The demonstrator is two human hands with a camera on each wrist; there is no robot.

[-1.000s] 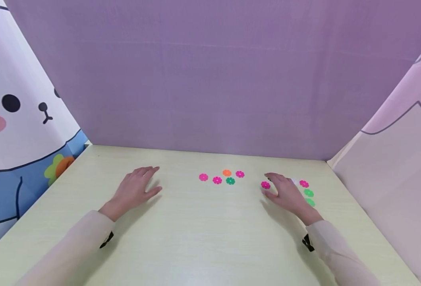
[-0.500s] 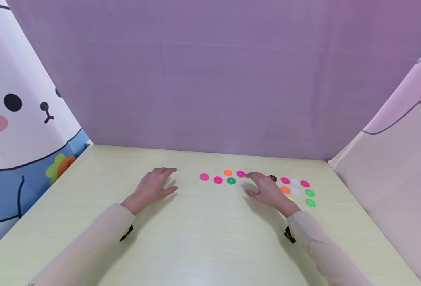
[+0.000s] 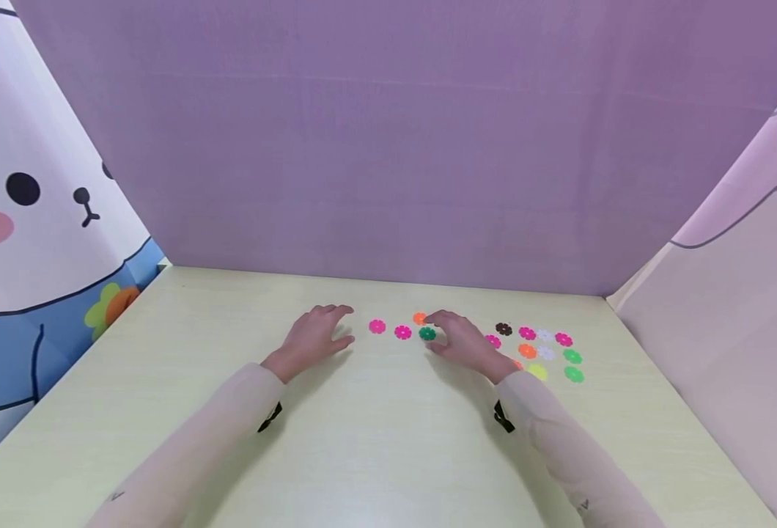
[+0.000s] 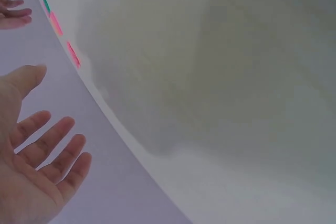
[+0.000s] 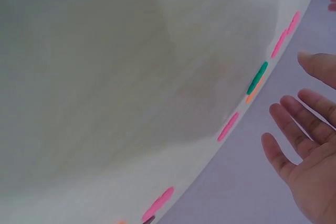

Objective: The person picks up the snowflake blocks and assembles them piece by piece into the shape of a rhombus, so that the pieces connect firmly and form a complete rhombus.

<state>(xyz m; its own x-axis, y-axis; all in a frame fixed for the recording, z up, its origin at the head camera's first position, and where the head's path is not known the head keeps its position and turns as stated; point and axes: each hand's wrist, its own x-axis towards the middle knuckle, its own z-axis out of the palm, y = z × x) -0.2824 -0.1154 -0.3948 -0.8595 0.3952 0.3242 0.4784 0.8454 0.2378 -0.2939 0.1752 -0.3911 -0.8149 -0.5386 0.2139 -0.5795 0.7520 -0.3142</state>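
Small flat flower-shaped discs lie on the pale table. My left hand (image 3: 312, 339) hovers just left of a pink flower disc (image 3: 377, 326), thumb and fingers spread apart, nothing between them. A second pink flower disc (image 3: 403, 333) sits between the two hands. Over to the right, my right hand (image 3: 466, 343) is held above the table with its fingertips over an orange flower disc (image 3: 418, 319) and close to a dark green flower disc (image 3: 427, 334). It hides a pink disc, which shows in the right wrist view as a pink sliver (image 5: 228, 126). Both wrist views show loosely bent, empty fingers.
Right of my right hand is a loose cluster: a dark brown disc (image 3: 503, 329), a white disc (image 3: 545, 353), a yellow disc (image 3: 538, 372), a light green disc (image 3: 573, 375) and several others. A purple cloth wall (image 3: 388, 147) rises behind the table (image 3: 375, 455).
Both hands have come inward: the left has moved right toward the pink discs, the right has moved left off the cluster to the orange and green discs. The discs have stayed put.
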